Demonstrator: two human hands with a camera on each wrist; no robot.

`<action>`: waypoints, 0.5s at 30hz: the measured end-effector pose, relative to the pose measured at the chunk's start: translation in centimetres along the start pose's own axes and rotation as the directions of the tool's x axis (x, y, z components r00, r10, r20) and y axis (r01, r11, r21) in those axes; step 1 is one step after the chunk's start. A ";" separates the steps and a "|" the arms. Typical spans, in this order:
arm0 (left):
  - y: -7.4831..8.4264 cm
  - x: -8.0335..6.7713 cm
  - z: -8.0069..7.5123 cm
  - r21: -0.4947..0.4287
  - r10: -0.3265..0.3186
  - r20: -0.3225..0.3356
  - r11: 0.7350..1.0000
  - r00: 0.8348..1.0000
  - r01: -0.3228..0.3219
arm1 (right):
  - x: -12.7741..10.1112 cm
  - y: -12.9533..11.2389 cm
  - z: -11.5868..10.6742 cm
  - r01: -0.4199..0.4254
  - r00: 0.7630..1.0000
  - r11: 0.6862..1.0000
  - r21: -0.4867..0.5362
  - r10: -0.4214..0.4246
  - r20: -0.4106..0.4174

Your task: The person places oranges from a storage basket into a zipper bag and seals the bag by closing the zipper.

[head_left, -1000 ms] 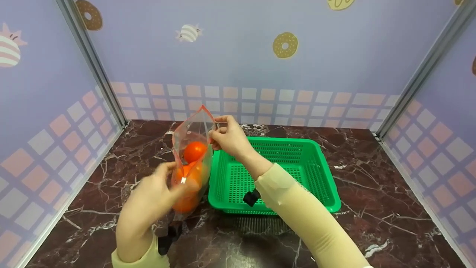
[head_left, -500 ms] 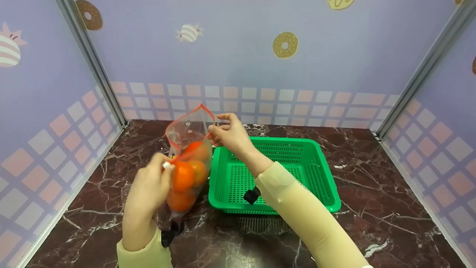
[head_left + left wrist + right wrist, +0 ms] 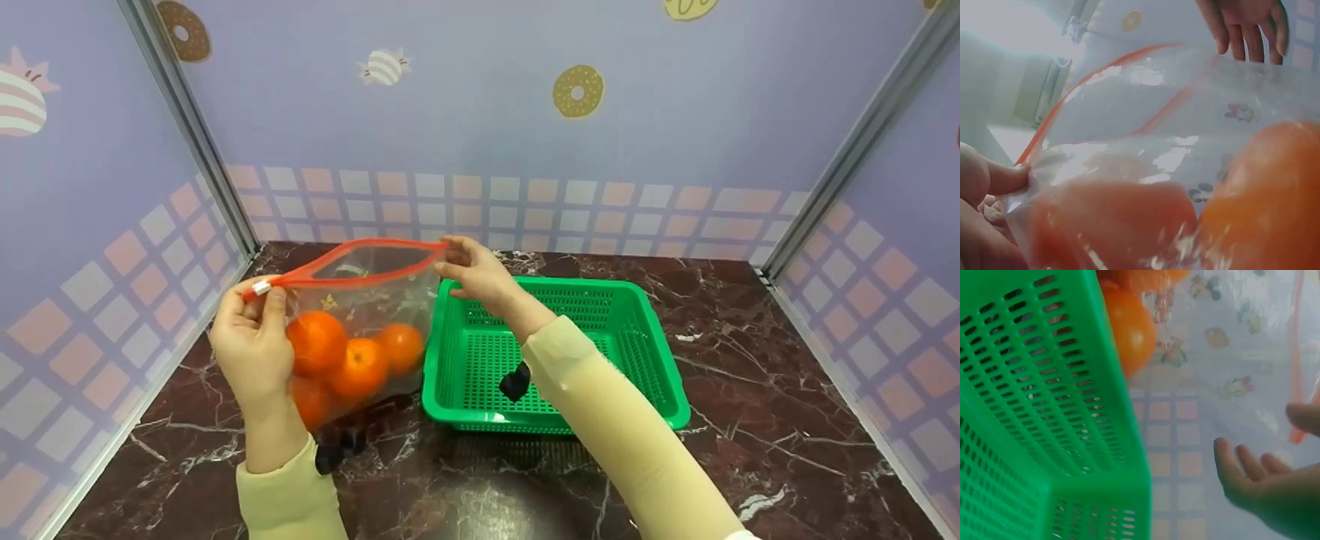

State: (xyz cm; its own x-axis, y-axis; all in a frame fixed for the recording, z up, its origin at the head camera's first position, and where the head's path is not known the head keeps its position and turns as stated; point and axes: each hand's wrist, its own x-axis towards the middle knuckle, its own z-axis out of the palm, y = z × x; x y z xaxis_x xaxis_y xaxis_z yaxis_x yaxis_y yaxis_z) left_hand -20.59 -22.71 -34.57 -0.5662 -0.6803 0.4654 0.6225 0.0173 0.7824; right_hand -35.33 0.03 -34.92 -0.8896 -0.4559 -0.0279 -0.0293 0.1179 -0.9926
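A clear zip bag (image 3: 367,296) with a red zip strip hangs above the marble table, left of the green basket (image 3: 660,352). Several oranges (image 3: 319,343) lie in its bottom. My left hand (image 3: 262,300) pinches the zip's left end by the white slider (image 3: 261,286). My right hand (image 3: 452,255) pinches the zip's right end, and the mouth gapes between them. In the left wrist view the bag (image 3: 1145,118) and an orange (image 3: 1269,191) fill the frame. The right wrist view shows the basket wall (image 3: 1027,410), an orange (image 3: 1131,329) and my right hand's fingers (image 3: 1241,467) under the bag.
The dark marble table (image 3: 750,375) is boxed in by purple patterned walls (image 3: 90,225) on the left, back and right. The basket holds nothing that I can see. Black wrist straps (image 3: 514,382) hang under both arms.
My left hand has pulled the slider end out to the left and upward. The bag has turned from a narrow upright shape to a wide one with its mouth gaping. The oranges have spread.
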 end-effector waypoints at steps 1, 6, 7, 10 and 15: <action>-0.1 0.2 -0.2 -0.046 -0.021 -0.009 0.999 1.000 0.021 | 0.1 0.2 0.0 0.013 1.000 1.000 0.011 -0.013 0.001; -0.6 1.4 -1.5 -0.090 -0.119 -0.102 0.990 0.988 0.110 | 0.4 0.9 -0.1 0.093 0.992 0.992 0.080 -0.086 -0.094; -0.7 1.7 -1.8 -0.095 -0.130 -0.122 0.988 0.984 0.118 | 0.4 0.9 -0.2 0.103 0.989 0.991 0.087 -0.092 -0.116; -1.3 2.4 -2.4 -0.152 -0.142 -0.160 0.981 0.977 0.118 | 0.5 1.2 -0.4 0.109 0.983 0.991 0.074 -0.096 -0.159; -2.5 2.6 -2.0 -0.401 -0.132 -0.156 0.914 0.979 0.059 | 0.6 1.5 -0.3 0.073 0.982 0.996 0.048 -0.064 -0.176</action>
State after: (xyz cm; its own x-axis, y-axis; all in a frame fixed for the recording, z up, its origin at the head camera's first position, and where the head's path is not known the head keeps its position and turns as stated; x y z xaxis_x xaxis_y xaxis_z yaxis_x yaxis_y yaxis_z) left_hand -22.57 -26.02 -36.14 -0.5523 -0.7823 0.2880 0.7521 -0.3187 0.5768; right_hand -36.02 0.22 -36.40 -0.9522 -0.3001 0.0565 -0.0722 0.0416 -0.9965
